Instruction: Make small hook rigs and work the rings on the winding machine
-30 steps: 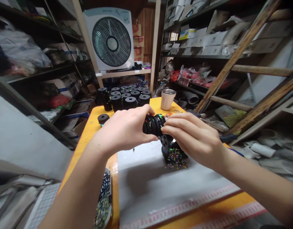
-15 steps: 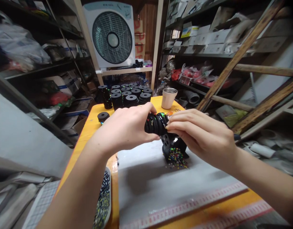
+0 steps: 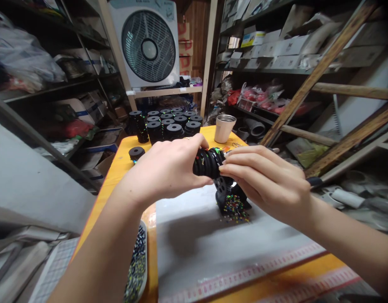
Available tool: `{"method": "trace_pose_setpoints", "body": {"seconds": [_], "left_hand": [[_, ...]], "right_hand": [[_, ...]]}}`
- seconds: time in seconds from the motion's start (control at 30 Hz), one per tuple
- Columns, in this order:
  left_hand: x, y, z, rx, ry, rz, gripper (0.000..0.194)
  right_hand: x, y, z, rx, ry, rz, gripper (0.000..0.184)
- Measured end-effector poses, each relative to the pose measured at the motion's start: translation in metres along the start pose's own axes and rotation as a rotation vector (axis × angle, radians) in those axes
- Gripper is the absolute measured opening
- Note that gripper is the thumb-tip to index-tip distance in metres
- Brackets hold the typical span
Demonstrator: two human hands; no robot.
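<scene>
Black spool (image 3: 209,163), ribbed, held sideways, bright green and red specks

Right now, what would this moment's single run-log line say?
left hand: grips black spool | right hand: at spool's end | below: multicoloured pieces | beyond: cup

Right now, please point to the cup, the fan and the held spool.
Cup (image 3: 224,129), head view: outer wall.
Fan (image 3: 149,49), head view: round centre.
Held spool (image 3: 209,163), head view: black grooved side.
</scene>
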State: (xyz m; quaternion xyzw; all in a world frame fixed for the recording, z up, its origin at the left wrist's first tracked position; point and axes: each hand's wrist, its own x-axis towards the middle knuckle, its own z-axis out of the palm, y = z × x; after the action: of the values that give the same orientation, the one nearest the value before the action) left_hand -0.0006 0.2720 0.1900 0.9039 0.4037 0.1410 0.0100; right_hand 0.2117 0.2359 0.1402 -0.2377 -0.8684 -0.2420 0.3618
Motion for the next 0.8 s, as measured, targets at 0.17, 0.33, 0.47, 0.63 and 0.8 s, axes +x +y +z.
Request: {"method": "trace_pose_setpoints", "body": {"seconds": [0.17, 0.33, 0.47, 0.63, 0.8], "left_hand": [[0.000, -0.001, 0.000, 0.001, 0.000, 0.005, 0.048], [0.000, -0.001, -0.001, 0.012, -0.015, 0.000, 0.048], [-0.001, -0.002, -0.002, 0.010, 0.001, 0.026, 0.055], [-0.012, 0.000, -0.007, 0.113, 0.054, 0.014, 0.065], [-0.027, 0.000, -0.007, 0.276, 0.112, 0.012, 0.065]], "right_hand": [[-0.003, -0.003, 0.000, -0.035, 0.000, -0.024, 0.033], [-0.016, -0.007, 0.002, 0.002, -0.021, -0.012, 0.044], [-0.025, -0.012, -0.002, -0.001, -0.100, 0.054, 0.049], [-0.046, -0.022, -0.016, 0.090, 0.029, 0.275, 0.048], [-0.083, -0.041, -0.014, 0.149, -0.149, 0.350, 0.028]]}}
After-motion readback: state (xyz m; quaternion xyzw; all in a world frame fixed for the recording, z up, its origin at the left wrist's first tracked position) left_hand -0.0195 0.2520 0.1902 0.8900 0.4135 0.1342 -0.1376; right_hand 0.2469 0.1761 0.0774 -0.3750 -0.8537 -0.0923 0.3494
